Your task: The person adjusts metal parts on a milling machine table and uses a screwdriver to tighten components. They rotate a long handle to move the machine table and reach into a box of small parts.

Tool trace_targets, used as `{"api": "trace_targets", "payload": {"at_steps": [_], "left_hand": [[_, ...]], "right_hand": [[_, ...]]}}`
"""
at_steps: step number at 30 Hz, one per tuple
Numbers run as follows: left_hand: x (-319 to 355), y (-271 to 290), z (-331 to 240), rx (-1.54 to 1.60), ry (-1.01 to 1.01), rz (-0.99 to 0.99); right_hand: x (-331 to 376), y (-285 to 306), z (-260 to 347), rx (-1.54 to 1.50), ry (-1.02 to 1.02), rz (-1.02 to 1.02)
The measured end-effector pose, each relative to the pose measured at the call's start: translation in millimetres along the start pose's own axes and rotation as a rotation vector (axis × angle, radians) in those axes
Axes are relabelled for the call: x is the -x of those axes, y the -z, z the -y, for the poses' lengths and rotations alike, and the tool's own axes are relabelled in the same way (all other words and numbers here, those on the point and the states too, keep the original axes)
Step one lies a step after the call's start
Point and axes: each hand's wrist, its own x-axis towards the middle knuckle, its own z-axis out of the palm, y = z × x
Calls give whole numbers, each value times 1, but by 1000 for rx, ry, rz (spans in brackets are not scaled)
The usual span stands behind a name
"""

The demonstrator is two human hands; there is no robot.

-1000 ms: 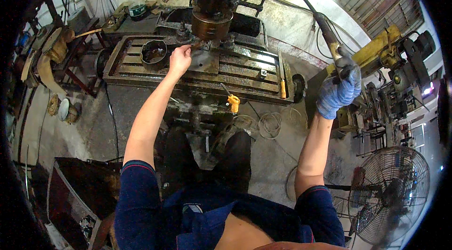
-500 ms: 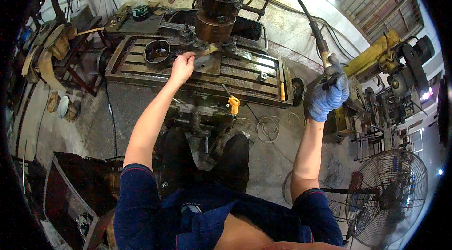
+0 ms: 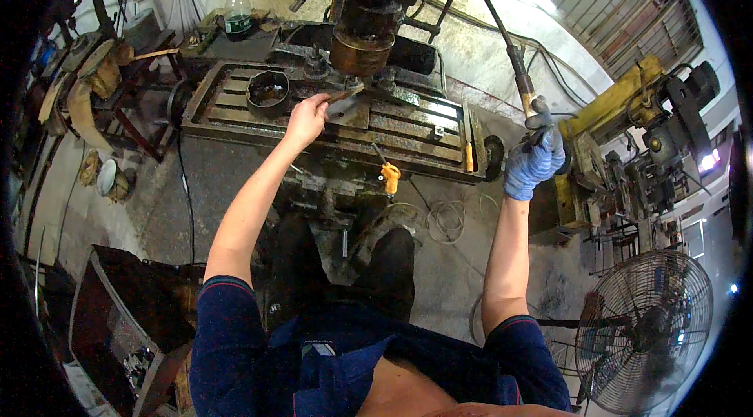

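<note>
My bare left hand [image 3: 307,120] is closed around the handle of a small brush [image 3: 343,94]. The brush tip reaches to the right, just under the dark cylindrical spindle [image 3: 362,54] of a machine; whether it touches the workpiece below I cannot tell. My right hand [image 3: 536,160], in a blue-grey glove, is raised at the right with its fingers wrapped round the lower end of a long lever [image 3: 520,72] that runs up to the machine head. To the left of the brush, a round dark tin [image 3: 267,108] with dark liquid stands on the slotted machine table [image 3: 408,152].
A yellow-handled air gun [image 3: 390,175] hangs at the table's front edge. A yellow-handled tool [image 3: 469,156] lies at the table's right end. A large fan [image 3: 643,331] stands at lower right, a metal bin [image 3: 118,323] at lower left. A coiled hose [image 3: 445,222] lies on the floor.
The lever's lower end and my right hand have shifted slightly left. My left hand with the brush has moved slightly right and down. The whole view has tilted a little.
</note>
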Motion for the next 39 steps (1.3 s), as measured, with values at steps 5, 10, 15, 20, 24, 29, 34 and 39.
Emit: {"api": "trace_targets", "payload": {"at_steps": [5,10,15,20,24,29,34,39], "left_hand": [[1,-4,2,-3,-22,1],[-4,-10,10,-46,-87,-21],[-11,-12,22,-37,-92,-1],[-16,-14,19,108,7,53],[-17,-13,14,145,14,55],[-21,-19,7,78,10,0],[-29,-25,18,-30,-28,-71],[-40,-26,39,-21,-57,-169]], "right_hand": [[-9,3,5,-7,55,59],[-17,-2,17,147,67,0],[-29,-4,15,139,135,44],[-38,-8,22,137,93,-55],[-51,-6,19,70,126,-24],[-72,-2,22,52,194,-24],[-103,-4,30,1,293,128],[-152,-18,64,267,288,191]]}}
